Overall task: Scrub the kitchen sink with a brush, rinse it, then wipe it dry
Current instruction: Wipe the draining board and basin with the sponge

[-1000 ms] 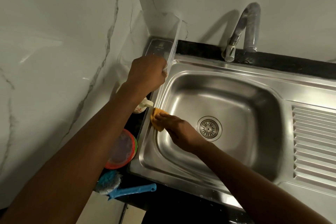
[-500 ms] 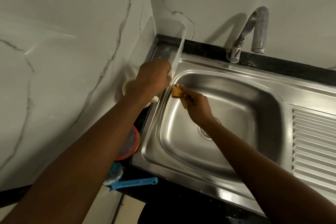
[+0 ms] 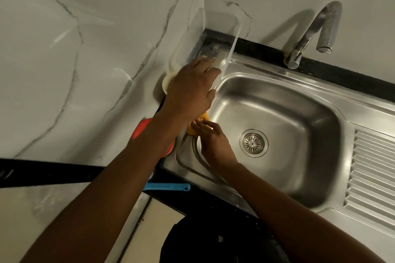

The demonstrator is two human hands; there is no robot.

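The steel sink [image 3: 277, 83] fills the middle and right, with its drain [image 3: 253, 143] in the basin floor. My right hand [image 3: 211, 141] presses a small orange cloth [image 3: 202, 124] against the sink's left rim, fingers curled over it. My left hand [image 3: 192, 89] grips the near end of a clear plastic container [image 3: 213, 34] that stands tilted in the back left corner beside the rim. The blue brush [image 3: 168, 187] lies on the dark counter left of the sink, its head hidden under my left arm.
The tap [image 3: 314, 34] rises behind the basin, spout over the back rim. A ribbed drainboard [image 3: 376, 173] lies to the right. An orange-red lid [image 3: 145, 128] and a cream bottle [image 3: 167, 83] sit by the marble wall on the left.
My right hand slid the orange cloth back along the left rim toward me, from near the far corner. My left hand kept hold of the clear container. The view shifted slightly.
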